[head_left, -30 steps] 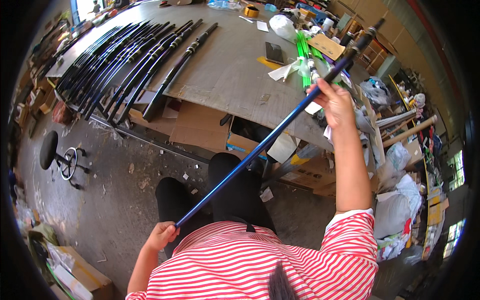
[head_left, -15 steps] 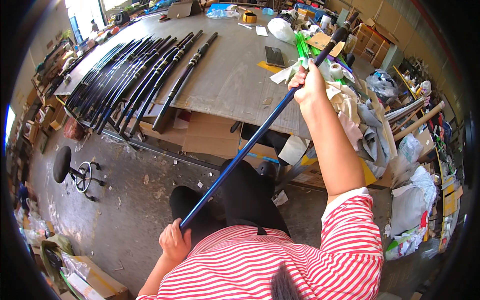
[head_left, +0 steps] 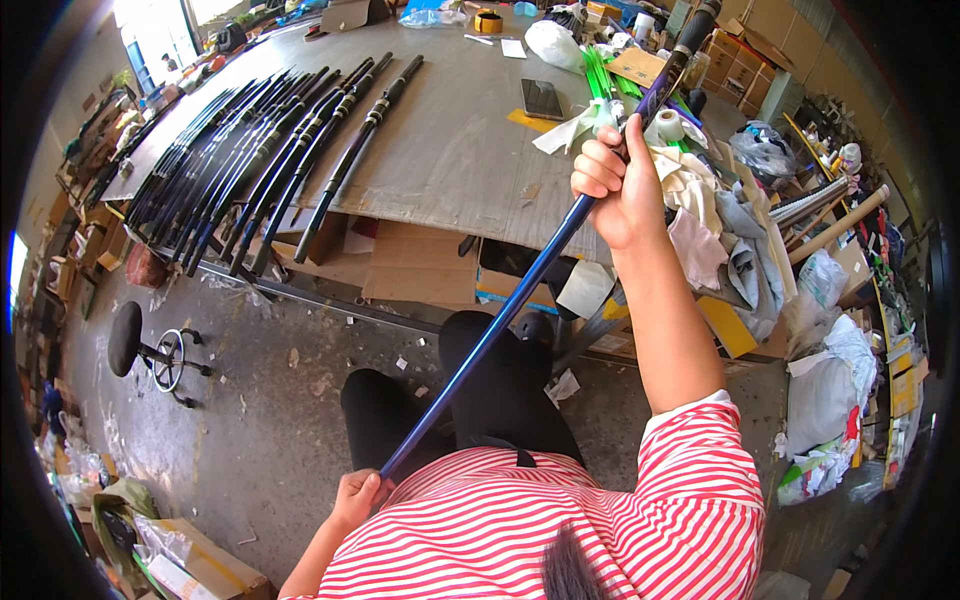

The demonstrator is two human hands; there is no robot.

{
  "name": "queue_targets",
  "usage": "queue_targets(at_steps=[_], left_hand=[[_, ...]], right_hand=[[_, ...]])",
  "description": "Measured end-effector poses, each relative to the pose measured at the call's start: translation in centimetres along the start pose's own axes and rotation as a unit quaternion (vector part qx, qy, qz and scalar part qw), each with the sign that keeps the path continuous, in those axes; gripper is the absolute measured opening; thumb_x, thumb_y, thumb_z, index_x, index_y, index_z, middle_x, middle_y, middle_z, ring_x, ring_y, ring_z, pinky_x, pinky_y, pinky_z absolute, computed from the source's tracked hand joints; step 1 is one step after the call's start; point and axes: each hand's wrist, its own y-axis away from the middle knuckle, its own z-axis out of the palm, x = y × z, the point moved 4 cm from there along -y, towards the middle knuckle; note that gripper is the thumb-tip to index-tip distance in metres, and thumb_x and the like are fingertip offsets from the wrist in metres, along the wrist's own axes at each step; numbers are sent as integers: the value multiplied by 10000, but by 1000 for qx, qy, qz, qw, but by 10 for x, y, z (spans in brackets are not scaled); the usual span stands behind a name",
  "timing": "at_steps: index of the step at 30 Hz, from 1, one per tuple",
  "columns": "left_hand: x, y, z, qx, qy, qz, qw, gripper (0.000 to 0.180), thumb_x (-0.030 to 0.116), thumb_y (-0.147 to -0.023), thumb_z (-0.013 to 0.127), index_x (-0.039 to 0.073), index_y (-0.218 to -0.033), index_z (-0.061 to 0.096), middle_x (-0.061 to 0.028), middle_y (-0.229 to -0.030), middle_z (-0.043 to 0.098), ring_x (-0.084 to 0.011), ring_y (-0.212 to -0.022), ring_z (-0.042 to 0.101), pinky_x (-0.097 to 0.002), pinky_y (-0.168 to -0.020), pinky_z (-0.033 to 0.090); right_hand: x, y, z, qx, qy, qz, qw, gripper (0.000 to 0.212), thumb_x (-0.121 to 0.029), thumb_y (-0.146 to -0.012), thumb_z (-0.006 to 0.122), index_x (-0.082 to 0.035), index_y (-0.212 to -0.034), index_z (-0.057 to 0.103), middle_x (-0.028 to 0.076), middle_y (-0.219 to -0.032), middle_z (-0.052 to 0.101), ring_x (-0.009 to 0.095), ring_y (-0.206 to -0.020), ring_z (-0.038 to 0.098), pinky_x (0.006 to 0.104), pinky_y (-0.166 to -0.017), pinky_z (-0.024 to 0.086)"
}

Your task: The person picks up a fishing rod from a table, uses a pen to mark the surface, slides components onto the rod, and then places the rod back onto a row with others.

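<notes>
A dark blue fishing rod [head_left: 490, 335] runs slantwise across my front, from low left up to far right, its thick black end farthest away. My left hand [head_left: 358, 499] is closed round its lower end, beside my waist. Farther up, my right hand [head_left: 622, 190] wraps the rod near the table's edge, thumb lying along it. Whether a scrap of pale cloth is also under the right fingers, I cannot tell. Several similar dark rods [head_left: 270, 140] lie side by side on the table at the left, and one rod [head_left: 362, 155] lies slightly apart from them.
The grey table [head_left: 470, 150] bears a phone [head_left: 541, 99], a tape roll [head_left: 488, 22] and, at right, heaped cloth scraps [head_left: 700, 200]. Cardboard [head_left: 420, 265] sits beneath it. A black stool [head_left: 150, 345] stands at left, and bags [head_left: 825, 400] crowd the right side.
Both hands and the rod have shifted slightly down toward me. My right hand has turned a little, showing more of its curled fingers. The surroundings have moved slightly in view.
</notes>
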Motion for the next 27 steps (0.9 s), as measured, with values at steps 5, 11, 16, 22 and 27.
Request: queue_targets(at_steps=[5, 11, 16, 22, 27], left_hand=[[-4, 2, -6, 180, -27, 135, 974, 130, 63, -762, 661, -6, -753, 551, -7, -633, 561, -49, -553, 486, -194, -515, 402], [2, 7, -6, 288, -133, 225, 921, 150, 89, -770, 651, -10, -754, 540, -21, -633, 552, -59, -557, 493, -198, -519, 398], [-3, 5, -12, 213, -125, 213, 945, 191, 153, -787, 624, -15, -766, 538, -51, -614, 529, -108, -539, 492, -227, -505, 387], [-6, 15, -16, 277, -169, 255, 911, 206, 111, -695, 690, 2, -737, 521, -81, -630, 524, -143, -540, 488, -253, -494, 381], [22, 31, -9, 385, -269, 324, 821, 249, 91, -655, 709, 35, -736, 481, -107, -657, 531, -218, -542, 514, -282, -499, 396]], right_hand=[[2, 11, 0, 72, 70, -35, 994, 268, -350, -906, 460, -95, -823, 466, -31, -609, 308, 79, -539, 324, 220, -527, 311], [2, 14, 1, 124, 55, -53, 989, 265, -336, -910, 453, -85, -827, 472, -29, -607, 310, 79, -535, 323, 220, -523, 311], [-3, 17, -3, -1, -31, -27, 999, 302, -380, -908, 436, -96, -809, 463, -31, -577, 282, 79, -498, 266, 225, -476, 255], [-2, 21, -5, 37, -22, -46, 998, 318, -397, -914, 411, -96, -822, 459, -26, -590, 294, 85, -511, 283, 231, -494, 274], [2, 22, -5, 112, 2, -62, 992, 302, -361, -914, 426, -72, -842, 479, -18, -602, 311, 82, -535, 325, 221, -522, 307]])
